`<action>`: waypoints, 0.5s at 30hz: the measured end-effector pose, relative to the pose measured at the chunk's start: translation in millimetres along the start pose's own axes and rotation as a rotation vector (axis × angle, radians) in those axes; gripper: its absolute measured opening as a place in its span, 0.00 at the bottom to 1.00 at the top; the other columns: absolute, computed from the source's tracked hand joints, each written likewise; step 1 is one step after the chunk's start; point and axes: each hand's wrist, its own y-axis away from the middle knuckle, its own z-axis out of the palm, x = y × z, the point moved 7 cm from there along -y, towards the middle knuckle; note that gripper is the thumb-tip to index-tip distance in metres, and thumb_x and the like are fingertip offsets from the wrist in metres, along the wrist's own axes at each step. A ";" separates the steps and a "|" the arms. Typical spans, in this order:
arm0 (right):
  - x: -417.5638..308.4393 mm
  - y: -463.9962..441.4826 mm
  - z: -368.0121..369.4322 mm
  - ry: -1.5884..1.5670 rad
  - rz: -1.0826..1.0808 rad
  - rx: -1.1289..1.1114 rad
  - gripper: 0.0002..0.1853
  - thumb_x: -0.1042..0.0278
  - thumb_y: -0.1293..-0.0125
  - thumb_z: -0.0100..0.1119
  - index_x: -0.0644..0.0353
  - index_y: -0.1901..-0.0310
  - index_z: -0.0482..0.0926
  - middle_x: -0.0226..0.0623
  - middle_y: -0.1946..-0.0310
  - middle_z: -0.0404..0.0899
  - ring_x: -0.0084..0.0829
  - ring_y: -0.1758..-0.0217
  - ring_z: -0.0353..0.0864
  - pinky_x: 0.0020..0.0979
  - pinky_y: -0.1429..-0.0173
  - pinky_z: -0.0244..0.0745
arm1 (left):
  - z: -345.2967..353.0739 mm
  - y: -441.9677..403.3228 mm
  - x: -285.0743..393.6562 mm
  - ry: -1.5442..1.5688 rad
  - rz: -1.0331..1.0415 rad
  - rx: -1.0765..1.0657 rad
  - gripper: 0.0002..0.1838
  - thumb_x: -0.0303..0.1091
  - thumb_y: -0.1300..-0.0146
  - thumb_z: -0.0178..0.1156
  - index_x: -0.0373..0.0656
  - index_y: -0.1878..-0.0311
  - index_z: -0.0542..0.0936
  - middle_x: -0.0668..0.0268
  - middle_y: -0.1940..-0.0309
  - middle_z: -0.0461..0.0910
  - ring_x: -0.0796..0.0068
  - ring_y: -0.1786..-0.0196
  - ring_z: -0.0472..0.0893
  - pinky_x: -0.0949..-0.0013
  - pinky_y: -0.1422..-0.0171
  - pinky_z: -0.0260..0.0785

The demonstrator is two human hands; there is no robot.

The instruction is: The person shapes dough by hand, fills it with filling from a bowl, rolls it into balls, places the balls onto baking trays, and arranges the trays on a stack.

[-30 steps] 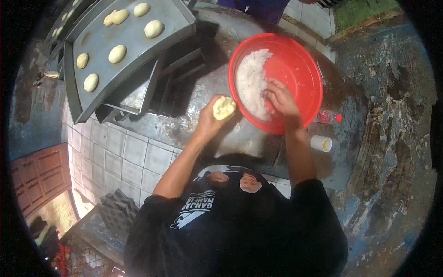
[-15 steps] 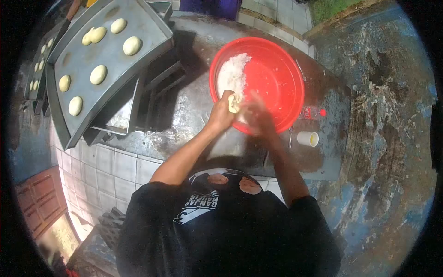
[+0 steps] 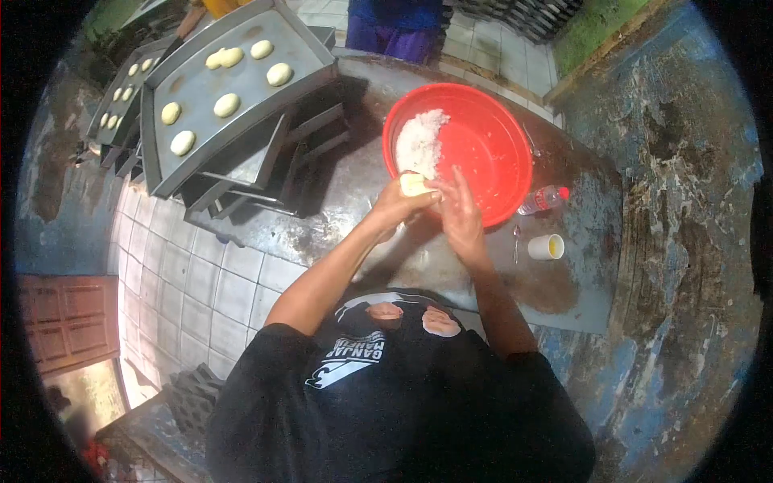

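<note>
My left hand is closed around a pale yellow piece of dough at the near left rim of a red basin. Just to its right, my right hand has its fingers stretched out, with the thumb close to the dough; whether it touches is hard to tell. White shredded food lies heaped along the left side inside the basin.
Several dough balls sit on a metal tray propped on stacked trays at left. A bottle with a red cap, a white cup and a spoon stand or lie right of the basin. Another person stands beyond the table.
My right hand, blurred over the basin before, is now steadier with fingers extended beside the dough. The dough in my left hand looks rounder. The camera view has shifted; another person shows more at the top.
</note>
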 end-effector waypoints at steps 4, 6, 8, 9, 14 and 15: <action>-11.1 23.6 -2.5 0.362 0.030 0.132 0.23 0.71 0.27 0.60 0.67 0.33 0.70 0.47 0.50 0.83 0.34 0.42 0.81 0.36 0.38 0.78 | 23.3 23.1 6.9 -0.053 0.111 -0.045 0.19 0.43 0.24 0.62 0.35 0.45 0.83 0.64 0.53 0.87 0.75 0.50 0.84 0.69 0.44 0.77; 11.0 32.2 1.3 0.095 0.124 0.175 0.23 0.70 0.29 0.65 0.66 0.37 0.72 0.42 0.53 0.83 0.30 0.47 0.82 0.33 0.42 0.78 | 17.7 37.0 13.5 -0.263 0.286 0.089 0.23 0.45 0.22 0.59 0.36 0.36 0.79 0.62 0.46 0.86 0.72 0.45 0.83 0.67 0.38 0.75; 25.8 36.5 -2.0 -0.290 0.091 0.310 0.21 0.71 0.30 0.66 0.64 0.39 0.73 0.38 0.54 0.84 0.26 0.49 0.82 0.29 0.41 0.77 | 17.3 56.9 19.3 -0.400 0.330 0.136 0.28 0.47 0.21 0.56 0.39 0.27 0.73 0.59 0.39 0.84 0.71 0.40 0.82 0.67 0.34 0.73; 27.3 37.5 4.7 -0.611 0.185 0.080 0.20 0.72 0.31 0.67 0.63 0.39 0.76 0.36 0.53 0.84 0.25 0.49 0.83 0.27 0.40 0.76 | 22.5 68.5 22.6 -0.384 0.324 0.082 0.28 0.45 0.23 0.58 0.39 0.27 0.73 0.55 0.34 0.79 0.65 0.32 0.76 0.65 0.29 0.69; -47.3 58.9 32.5 0.186 -0.106 -0.405 0.13 0.74 0.26 0.59 0.68 0.44 0.81 0.35 0.56 0.86 0.27 0.53 0.85 0.30 0.46 0.80 | 11.0 124.9 31.2 -0.647 0.216 -0.120 0.35 0.36 0.33 0.70 0.39 0.25 0.71 0.64 0.45 0.86 0.75 0.46 0.82 0.68 0.39 0.74; -72.8 70.1 50.6 0.369 -0.434 -0.437 0.12 0.73 0.25 0.58 0.68 0.45 0.82 0.37 0.56 0.87 0.28 0.55 0.86 0.31 0.47 0.80 | -3.6 124.7 14.1 -0.649 0.235 -0.219 0.26 0.41 0.28 0.66 0.35 0.33 0.79 0.65 0.46 0.86 0.74 0.47 0.83 0.69 0.40 0.73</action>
